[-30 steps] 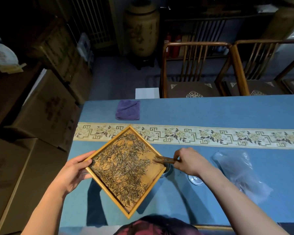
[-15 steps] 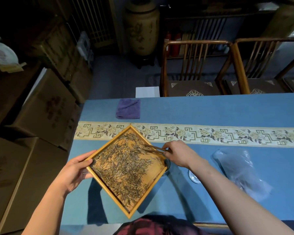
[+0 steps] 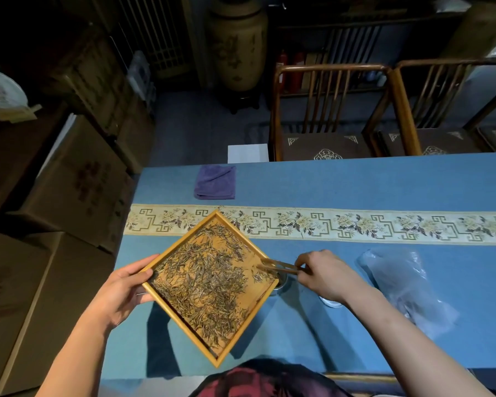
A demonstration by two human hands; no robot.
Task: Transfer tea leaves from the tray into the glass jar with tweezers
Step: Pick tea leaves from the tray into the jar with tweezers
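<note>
Holding tray [image 3: 184, 245] by its left corner w/ left hand [image 3: 121, 290], tilted; right corner over glass jar [image 3: 282, 280]. Right hand [image 3: 324, 275] pinching tweezers [image 3: 278, 266], long axis left-right; tips nearly closed at tea leaves [image 3: 209, 282] by that corner.

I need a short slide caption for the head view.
Left hand holds square bamboo tray of tea leaves; right hand works wooden tweezers at its corner.

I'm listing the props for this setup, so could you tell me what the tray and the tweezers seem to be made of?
The tray looks like bamboo or light wood with a smooth golden finish, judging by its warm colour. The tweezers look like bamboo or wood too: thin, matte brown strips, though too small to be sure.
</note>
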